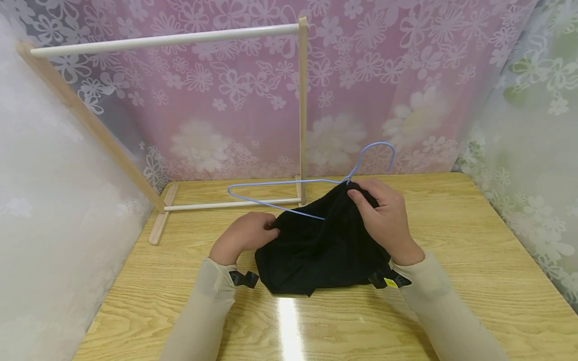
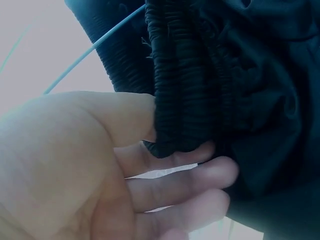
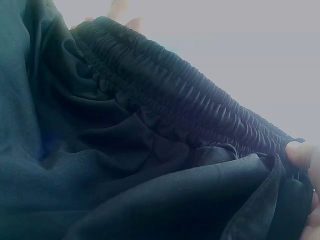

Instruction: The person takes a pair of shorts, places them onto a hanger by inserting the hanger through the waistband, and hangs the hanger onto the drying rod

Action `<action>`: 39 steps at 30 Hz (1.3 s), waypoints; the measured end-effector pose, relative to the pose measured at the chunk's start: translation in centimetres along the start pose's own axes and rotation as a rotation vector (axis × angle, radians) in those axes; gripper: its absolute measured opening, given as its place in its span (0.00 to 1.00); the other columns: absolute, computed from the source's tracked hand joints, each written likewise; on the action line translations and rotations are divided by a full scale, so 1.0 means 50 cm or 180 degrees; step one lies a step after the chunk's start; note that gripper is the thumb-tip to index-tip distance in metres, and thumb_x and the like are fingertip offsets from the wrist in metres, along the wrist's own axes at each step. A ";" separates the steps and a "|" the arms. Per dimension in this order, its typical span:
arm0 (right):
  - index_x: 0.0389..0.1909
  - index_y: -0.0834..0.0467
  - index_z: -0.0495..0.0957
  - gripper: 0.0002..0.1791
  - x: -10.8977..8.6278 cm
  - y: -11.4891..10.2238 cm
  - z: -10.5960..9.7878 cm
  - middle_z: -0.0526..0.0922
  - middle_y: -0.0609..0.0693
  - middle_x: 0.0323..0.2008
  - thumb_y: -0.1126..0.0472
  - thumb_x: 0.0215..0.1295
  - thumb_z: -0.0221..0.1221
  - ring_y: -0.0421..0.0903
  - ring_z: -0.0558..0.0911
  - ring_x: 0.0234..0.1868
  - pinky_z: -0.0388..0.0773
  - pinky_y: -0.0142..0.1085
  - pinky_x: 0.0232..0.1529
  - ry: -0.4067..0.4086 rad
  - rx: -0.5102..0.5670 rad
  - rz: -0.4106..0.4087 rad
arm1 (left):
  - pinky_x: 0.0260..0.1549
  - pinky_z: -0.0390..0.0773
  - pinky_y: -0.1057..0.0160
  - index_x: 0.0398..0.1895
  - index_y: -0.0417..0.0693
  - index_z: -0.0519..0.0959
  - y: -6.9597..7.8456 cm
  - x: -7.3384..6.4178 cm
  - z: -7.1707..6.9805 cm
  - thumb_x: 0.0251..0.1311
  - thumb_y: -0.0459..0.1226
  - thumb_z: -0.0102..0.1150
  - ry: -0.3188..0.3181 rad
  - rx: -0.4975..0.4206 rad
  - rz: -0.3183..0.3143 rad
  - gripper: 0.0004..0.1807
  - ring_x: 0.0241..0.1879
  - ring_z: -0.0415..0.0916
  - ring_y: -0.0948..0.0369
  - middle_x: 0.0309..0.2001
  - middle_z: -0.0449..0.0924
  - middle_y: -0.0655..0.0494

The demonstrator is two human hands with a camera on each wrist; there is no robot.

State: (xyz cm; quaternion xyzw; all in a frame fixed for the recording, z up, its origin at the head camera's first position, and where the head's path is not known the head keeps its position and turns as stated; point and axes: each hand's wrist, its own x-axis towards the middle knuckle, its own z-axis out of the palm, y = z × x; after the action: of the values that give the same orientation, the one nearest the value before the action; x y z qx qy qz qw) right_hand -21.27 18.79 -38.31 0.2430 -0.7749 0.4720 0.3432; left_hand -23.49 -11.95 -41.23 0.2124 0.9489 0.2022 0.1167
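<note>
A black garment with a gathered elastic waistband is held up over the wooden table, its lower part spread toward the front. My left hand pinches one end of the waistband between thumb and fingers; the other fingers lie behind the cloth in the left wrist view. At the opposite end, my right hand grips the waistband close to the neck of a light blue wire hanger. The hanger's left end sticks out above the waistband, its lower bar passes into the garment, and its hook points up and right.
Behind my left hand stands a rack with wooden posts, a white top rail and a lower white rod. The table reaches a pink floral curtain at the back. Pale floral cloth hangs on the right.
</note>
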 end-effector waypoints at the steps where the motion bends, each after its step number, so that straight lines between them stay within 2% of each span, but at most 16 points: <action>1: 0.43 0.60 0.89 0.10 0.000 0.000 0.000 0.88 0.52 0.39 0.74 0.64 0.68 0.33 0.82 0.42 0.75 0.24 0.48 0.0003 -0.0008 -0.0001 | 0.31 0.66 0.58 0.26 0.51 0.72 0.000 0.000 -0.001 0.73 0.44 0.57 0.0029 -0.0008 0.0003 0.15 0.25 0.64 0.60 0.23 0.66 0.59; 8: 0.44 0.61 0.88 0.10 0.000 0.000 -0.001 0.88 0.53 0.40 0.73 0.65 0.67 0.34 0.83 0.43 0.75 0.24 0.49 0.0010 -0.0035 0.0005 | 0.28 0.62 0.59 0.23 0.51 0.67 -0.008 -0.005 -0.007 0.69 0.43 0.53 0.0433 -0.0212 -0.0009 0.15 0.23 0.62 0.60 0.25 0.66 0.56; 10: 0.44 0.61 0.88 0.10 0.000 0.000 -0.001 0.88 0.53 0.40 0.74 0.65 0.67 0.34 0.83 0.44 0.75 0.25 0.50 0.0011 -0.0022 0.0008 | 0.29 0.64 0.59 0.24 0.53 0.69 -0.010 -0.004 -0.008 0.68 0.43 0.52 0.0538 -0.0278 -0.0012 0.13 0.25 0.64 0.61 0.27 0.70 0.57; 14: 0.44 0.61 0.88 0.10 0.001 0.000 -0.001 0.88 0.53 0.40 0.74 0.64 0.67 0.35 0.83 0.44 0.75 0.25 0.50 0.0012 0.0004 0.0003 | 0.30 0.66 0.58 0.23 0.54 0.72 -0.013 -0.003 -0.012 0.68 0.44 0.50 0.0705 -0.0419 -0.0045 0.14 0.26 0.66 0.59 0.27 0.71 0.57; 22: 0.45 0.61 0.88 0.12 -0.001 0.001 -0.001 0.89 0.53 0.41 0.75 0.63 0.67 0.33 0.83 0.44 0.75 0.24 0.50 0.0041 0.0011 -0.0033 | 0.26 0.63 0.59 0.19 0.51 0.66 -0.017 -0.007 -0.023 0.68 0.45 0.49 0.1025 -0.0484 -0.0162 0.18 0.21 0.60 0.59 0.25 0.68 0.55; 25: 0.45 0.61 0.88 0.11 -0.001 0.000 -0.001 0.89 0.53 0.41 0.75 0.64 0.67 0.34 0.83 0.44 0.75 0.24 0.50 0.0037 0.0030 -0.0035 | 0.24 0.60 0.59 0.19 0.48 0.66 -0.017 -0.007 -0.027 0.67 0.43 0.50 0.1157 -0.0548 -0.0153 0.18 0.19 0.58 0.58 0.23 0.65 0.55; 26: 0.45 0.61 0.88 0.11 -0.001 0.001 -0.002 0.89 0.53 0.41 0.74 0.65 0.66 0.35 0.83 0.44 0.75 0.25 0.50 0.0029 0.0043 -0.0030 | 0.25 0.61 0.59 0.20 0.50 0.69 -0.019 -0.007 -0.028 0.66 0.43 0.51 0.1220 -0.0578 -0.0138 0.16 0.20 0.58 0.59 0.22 0.65 0.55; 28: 0.46 0.61 0.88 0.10 -0.001 0.001 -0.002 0.89 0.54 0.42 0.73 0.66 0.66 0.37 0.84 0.44 0.76 0.25 0.50 0.0025 0.0067 -0.0027 | 0.25 0.61 0.59 0.22 0.52 0.76 -0.020 -0.005 -0.028 0.65 0.43 0.51 0.1351 -0.0693 -0.0110 0.13 0.19 0.57 0.59 0.22 0.67 0.58; 31: 0.47 0.61 0.88 0.10 -0.002 0.004 -0.003 0.89 0.54 0.42 0.73 0.67 0.65 0.37 0.84 0.45 0.76 0.26 0.50 0.0015 0.0101 -0.0015 | 0.25 0.59 0.59 0.22 0.50 0.76 -0.023 -0.005 -0.029 0.65 0.42 0.50 0.1569 -0.0957 -0.0059 0.13 0.19 0.54 0.59 0.21 0.64 0.59; 35: 0.47 0.63 0.88 0.11 -0.002 0.008 -0.002 0.89 0.56 0.42 0.74 0.67 0.65 0.34 0.84 0.46 0.76 0.26 0.51 0.0035 0.0110 -0.0019 | 0.22 0.56 0.59 0.22 0.46 0.65 -0.026 -0.005 -0.029 0.66 0.39 0.47 0.1801 -0.1367 0.0008 0.13 0.19 0.53 0.57 0.19 0.57 0.56; 37: 0.47 0.63 0.88 0.11 -0.003 0.010 -0.002 0.88 0.57 0.42 0.74 0.67 0.65 0.34 0.83 0.46 0.76 0.26 0.51 0.0029 0.0118 -0.0030 | 0.22 0.58 0.58 0.25 0.48 0.68 -0.029 -0.004 -0.028 0.68 0.40 0.46 0.1846 -0.1532 0.0009 0.12 0.20 0.57 0.55 0.20 0.60 0.54; 38: 0.47 0.64 0.88 0.11 -0.003 0.012 -0.002 0.88 0.57 0.42 0.74 0.66 0.65 0.34 0.83 0.46 0.77 0.26 0.51 0.0029 0.0119 -0.0036 | 0.23 0.60 0.57 0.27 0.49 0.70 -0.029 -0.003 -0.028 0.70 0.40 0.46 0.1855 -0.1617 0.0019 0.12 0.21 0.59 0.54 0.22 0.67 0.55; 39: 0.47 0.64 0.87 0.11 -0.003 0.013 -0.002 0.88 0.57 0.42 0.74 0.66 0.65 0.34 0.84 0.45 0.77 0.26 0.50 0.0028 0.0123 -0.0045 | 0.26 0.64 0.57 0.29 0.49 0.72 -0.030 -0.002 -0.028 0.72 0.40 0.45 0.1851 -0.1698 0.0022 0.12 0.24 0.66 0.55 0.26 0.74 0.56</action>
State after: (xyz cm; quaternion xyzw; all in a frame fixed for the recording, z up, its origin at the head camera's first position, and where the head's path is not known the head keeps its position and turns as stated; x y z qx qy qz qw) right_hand -21.58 19.19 -38.77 0.2529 -0.7624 0.4855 0.3451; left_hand -24.36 -13.70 -40.62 0.1117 0.8558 0.4937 -0.1065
